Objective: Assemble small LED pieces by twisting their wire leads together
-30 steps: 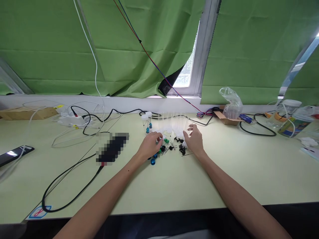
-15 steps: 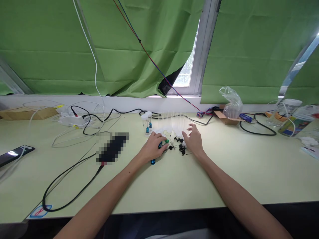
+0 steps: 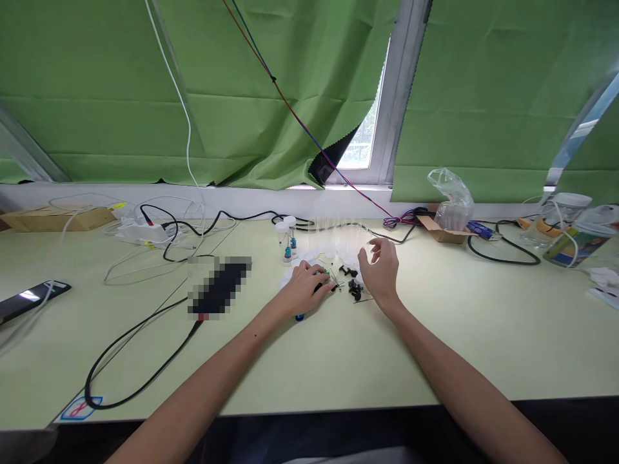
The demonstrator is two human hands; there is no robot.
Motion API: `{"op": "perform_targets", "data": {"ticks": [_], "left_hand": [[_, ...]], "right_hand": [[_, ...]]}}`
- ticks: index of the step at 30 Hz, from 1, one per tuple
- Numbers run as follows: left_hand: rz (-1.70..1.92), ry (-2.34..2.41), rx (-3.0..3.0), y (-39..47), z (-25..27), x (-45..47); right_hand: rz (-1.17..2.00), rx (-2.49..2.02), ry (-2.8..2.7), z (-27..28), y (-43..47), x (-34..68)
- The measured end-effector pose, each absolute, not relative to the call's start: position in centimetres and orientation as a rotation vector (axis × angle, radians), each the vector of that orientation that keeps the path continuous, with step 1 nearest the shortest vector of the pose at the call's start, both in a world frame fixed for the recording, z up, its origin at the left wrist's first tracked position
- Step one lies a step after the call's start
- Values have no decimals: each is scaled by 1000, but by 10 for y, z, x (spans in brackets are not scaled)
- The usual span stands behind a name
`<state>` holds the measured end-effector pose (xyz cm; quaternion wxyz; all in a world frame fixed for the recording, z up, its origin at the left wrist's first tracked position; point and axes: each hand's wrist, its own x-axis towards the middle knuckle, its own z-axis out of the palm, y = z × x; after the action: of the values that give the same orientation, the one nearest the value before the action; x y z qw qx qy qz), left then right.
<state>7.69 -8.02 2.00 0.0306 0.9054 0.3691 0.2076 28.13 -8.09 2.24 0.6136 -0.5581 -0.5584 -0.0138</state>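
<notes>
My left hand [image 3: 304, 288] is low over a pile of small parts, its fingers and thumb apart. Beside its fingertips are a small green piece [image 3: 327, 273] and thin metal pins [image 3: 337, 278]. A blue piece [image 3: 300, 317] partly shows below the palm. My right hand [image 3: 382, 270] is raised to the right of the pile, fingers curved and apart with nothing visible in them. Black pieces with round heads [image 3: 356, 291] lie between the hands. Behind them stand clear tubes [image 3: 349, 237]. Two white-capped tubes with blue parts inside [image 3: 287, 243] stand at the left.
A dark pixelated device [image 3: 220, 287] with a black cable lies to the left, and a phone [image 3: 33, 301] farther left. Along the wall are a white power strip [image 3: 140, 230] and cables. A small cardboard box [image 3: 445, 233] with a plastic bag and jars [image 3: 570, 206] stand at the right.
My left hand has shifted slightly right and down over the small parts, covering more of the blue piece. My right hand has lifted a little, away from the clear tubes.
</notes>
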Motion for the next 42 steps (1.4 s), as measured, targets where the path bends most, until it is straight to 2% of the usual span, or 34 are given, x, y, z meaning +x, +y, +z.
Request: {"op": "perform_targets", "data": {"ticks": [8,13,23,42], "left_hand": [[577,1097,2802,-79,21,76],[580,1107,2812,-82,23,76],[822,1050,2851,-89,32,78],[817,894,2781,-94,33,83]], "right_hand": [[382,-1193,-1792,8,-82,267],[397,-1206,-1863,7,-82,267],[396,-1177,-1719,7,-78,268],[622,-1143,-1704,11,-80,266]]}}
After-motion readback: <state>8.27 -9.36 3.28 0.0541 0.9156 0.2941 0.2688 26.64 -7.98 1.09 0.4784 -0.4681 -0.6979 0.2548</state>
